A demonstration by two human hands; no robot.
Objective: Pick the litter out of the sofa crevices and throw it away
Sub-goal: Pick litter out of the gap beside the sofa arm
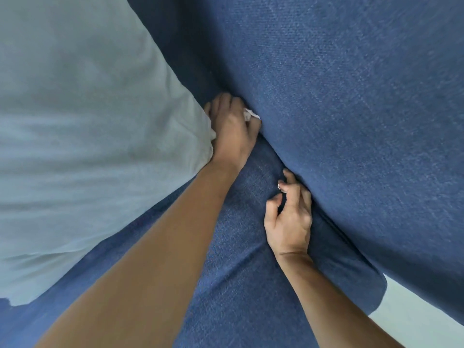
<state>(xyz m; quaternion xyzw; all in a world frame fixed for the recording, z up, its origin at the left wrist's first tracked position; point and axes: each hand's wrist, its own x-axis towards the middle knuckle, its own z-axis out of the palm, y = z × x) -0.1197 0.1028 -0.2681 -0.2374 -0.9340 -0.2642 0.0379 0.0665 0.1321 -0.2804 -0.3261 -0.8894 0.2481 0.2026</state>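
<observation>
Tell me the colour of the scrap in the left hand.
White; the paper scrap shows in the head view.

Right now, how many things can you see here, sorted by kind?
Hands: 2, the left hand and the right hand
Pale grey pillows: 1, the pillow
White paper scraps: 1, the scrap held in the left hand's fingers
Blue sofas: 1, the sofa
Total: 5

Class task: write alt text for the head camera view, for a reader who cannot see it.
The left hand grips a scrap of white litter at the crevice of a blue sofa, beside a grey cushion. The right hand, fingers curled, presses into the same crevice nearer the camera.
</observation>
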